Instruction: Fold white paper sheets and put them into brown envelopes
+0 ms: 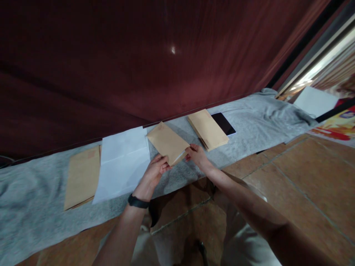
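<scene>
Fingers point(163, 164) of left hand point(154, 173) and right hand point(197, 155) clamped on the near end of a tan paper envelope point(166, 142), held just above the grey cloth point(249, 125). Beside it: white paper sheet point(122, 162), stacked tan envelopes point(208, 129), black phone point(223, 123). Risk: a crease or tear at the mouth, likely from uneven pulls.

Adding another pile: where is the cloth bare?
Grey cloth is bare left of the brown pile and right of the tablet. Crowded between white sheets and envelope stack, where left hand and right hand hold an envelope.
</scene>
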Demonstrator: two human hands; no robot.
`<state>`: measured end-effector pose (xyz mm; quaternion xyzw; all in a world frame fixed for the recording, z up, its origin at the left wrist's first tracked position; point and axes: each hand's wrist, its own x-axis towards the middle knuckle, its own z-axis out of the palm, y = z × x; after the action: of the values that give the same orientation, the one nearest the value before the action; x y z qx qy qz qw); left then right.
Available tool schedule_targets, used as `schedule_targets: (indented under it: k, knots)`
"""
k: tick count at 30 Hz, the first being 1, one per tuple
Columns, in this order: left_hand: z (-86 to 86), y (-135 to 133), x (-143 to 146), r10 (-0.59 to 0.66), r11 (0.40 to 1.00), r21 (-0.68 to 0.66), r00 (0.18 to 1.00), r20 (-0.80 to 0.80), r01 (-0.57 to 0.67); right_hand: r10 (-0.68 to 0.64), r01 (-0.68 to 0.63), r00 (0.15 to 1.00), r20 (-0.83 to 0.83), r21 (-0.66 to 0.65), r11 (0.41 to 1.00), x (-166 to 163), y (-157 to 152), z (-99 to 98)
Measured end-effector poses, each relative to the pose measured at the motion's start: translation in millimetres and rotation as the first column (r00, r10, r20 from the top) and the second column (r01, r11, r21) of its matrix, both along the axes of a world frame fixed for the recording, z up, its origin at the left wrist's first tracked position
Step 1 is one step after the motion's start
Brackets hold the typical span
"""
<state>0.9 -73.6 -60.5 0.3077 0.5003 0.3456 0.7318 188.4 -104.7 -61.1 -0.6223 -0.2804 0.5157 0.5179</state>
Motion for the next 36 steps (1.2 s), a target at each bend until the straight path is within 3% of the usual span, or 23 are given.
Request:
schedule_targets:
  k: [12,18,23,30,33,36]
  knots:
    - [-6.2,8.8,0.3,-0.027,0.994,0.102,0.988,-0.150,0.043,0.041,-0.041,0.999,0.009,-0.033,0.999,3.0,-7.5,-7.0]
    - [-4.8,6.8,2.0,-0.046,0.988,0.136,0.974,-0.221,0.078,0.204,-0.198,0.960,0.190,-0.053,0.979,15.6,-12.4,-16.2]
    - [-8.8,7.5,2.0,-0.044,0.985,0.151,0.964,-0.263,0.086,0.303,-0.294,0.925,0.227,-0.074,0.953,27.6,-16.0,-22.2]
    - [-12.4,7.3,1.0,-0.053,0.983,0.158,0.973,-0.224,0.090,0.270,-0.263,0.913,0.305,-0.066,0.963,42.0,-16.5,-28.6]
    - [-13.5,6.3,0.6,-0.072,0.978,0.172,0.969,-0.237,0.115,0.256,-0.268,0.853,0.455,-0.038,0.963,41.7,-15.3,-26.1]
    - [-16.3,5.4,0.9,-0.083,0.971,0.194,0.960,-0.268,0.138,0.197,-0.267,0.686,0.700,-0.010,0.964,37.9,-14.5,-20.7]
